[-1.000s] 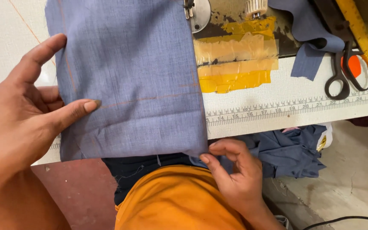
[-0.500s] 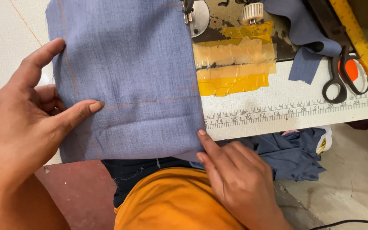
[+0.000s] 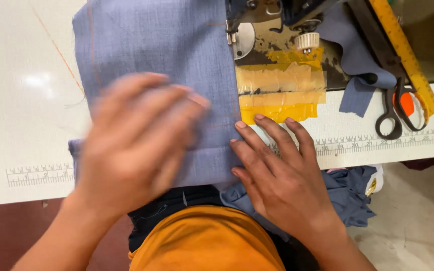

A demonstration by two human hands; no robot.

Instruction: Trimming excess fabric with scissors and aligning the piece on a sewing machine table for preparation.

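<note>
Left hand (image 3: pixel 136 145) lies spread and open on the blue-grey cloth (image 3: pixel 161 55), gripping nothing as far as the blur lets me tell, while the cloth lies flat across the white table (image 3: pixel 21 100) and runs up toward twelve o'clock beside the sewing machine bed (image 3: pixel 277 47). Right hand (image 3: pixel 282 175) at five o'clock of the cloth is flat too, fingers (image 3: pixel 257 138) splayed and released, pressing the cloth's right edge just below the yellow tape (image 3: pixel 280 93). Scissors (image 3: pixel 398 113) and a yellow ruler (image 3: pixel 403 50) lie well apart at three o'clock.
</note>
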